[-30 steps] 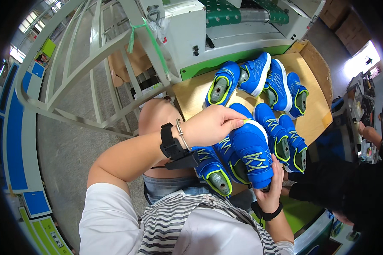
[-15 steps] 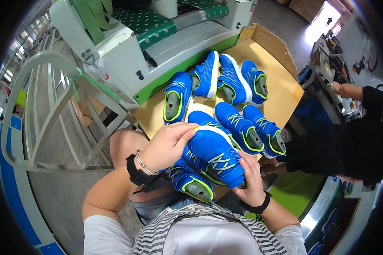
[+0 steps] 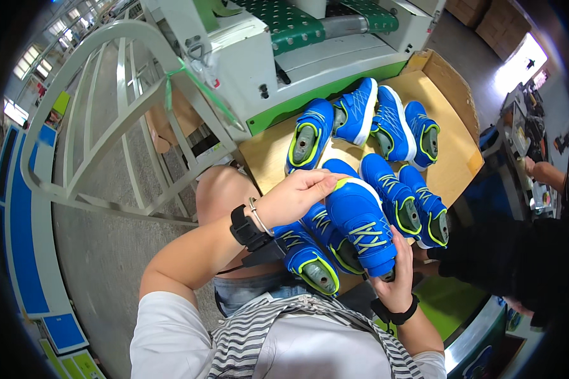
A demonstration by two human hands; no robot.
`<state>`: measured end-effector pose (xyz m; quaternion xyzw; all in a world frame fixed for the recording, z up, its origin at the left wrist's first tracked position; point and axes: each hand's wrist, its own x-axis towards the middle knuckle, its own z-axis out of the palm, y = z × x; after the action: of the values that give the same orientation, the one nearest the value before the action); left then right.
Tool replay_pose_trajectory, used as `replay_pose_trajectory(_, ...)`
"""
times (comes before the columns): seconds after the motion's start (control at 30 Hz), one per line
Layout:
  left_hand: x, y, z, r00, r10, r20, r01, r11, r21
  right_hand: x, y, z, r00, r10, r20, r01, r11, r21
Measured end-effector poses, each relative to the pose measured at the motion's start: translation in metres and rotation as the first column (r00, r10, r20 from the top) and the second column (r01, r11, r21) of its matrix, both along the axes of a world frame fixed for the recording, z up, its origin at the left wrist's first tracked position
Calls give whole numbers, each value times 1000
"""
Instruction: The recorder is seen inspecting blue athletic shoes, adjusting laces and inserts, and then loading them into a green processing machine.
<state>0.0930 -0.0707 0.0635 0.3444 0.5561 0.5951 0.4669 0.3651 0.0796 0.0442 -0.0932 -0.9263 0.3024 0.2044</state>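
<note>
Head view: the left hand [image 3: 303, 194] pinches thumb against fingers at the toe edge of a blue shoe [image 3: 354, 211], where a small yellow-green patch shows beside the fingertips. The right hand [image 3: 395, 268] is wrapped about the heel end, fingers lying along the shoe's right side. So the held shoe sits between the two hands, toe pointing away from the body and heel toward it, upper facing up.

Its upper is bright blue with a smooth rounded toe, crossed yellow-green laces [image 3: 368, 237] and fine pale lines on the side; the white sole edge curves round the toe and right side. A dark grey-green form shows at the heel opening, partly covered by the right hand.

Just left of it lie more blue shoes [image 3: 311, 268], and to its right two others [image 3: 423, 202], all with grey-green forms inside. Beyond, a row of four similar shoes [image 3: 392, 123] rests on a wooden board [image 3: 449, 117], edged by torn cardboard [image 3: 452, 79]. Farther out stands a machine with a green perforated belt [image 3: 287, 28].
</note>
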Motion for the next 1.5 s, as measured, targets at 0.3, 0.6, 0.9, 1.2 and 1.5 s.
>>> replay_pose_trajectory(0.3,0,5,-17,996,-20,-82,28,994,104,1,-2,1,1000,-25,13,26,1000,-12)
replay_pose_trajectory(0.6,5,15,-7,999,34,-40,-32,998,47,8,0,-1,998,-68,19,71,973,-218)
replay_pose_trajectory(0.9,47,3,78,926,378,-13,-359,888,289,-14,3,46,925,349,-152,-381,841,-385)
replay_pose_trajectory(1.2,35,-11,86,949,123,-291,-64,977,203,-98,10,164,966,186,-177,-197,979,-46)
replay_pose_trajectory(1.5,29,-7,79,932,136,-337,-74,979,191,-101,11,165,965,215,-148,-205,975,82)
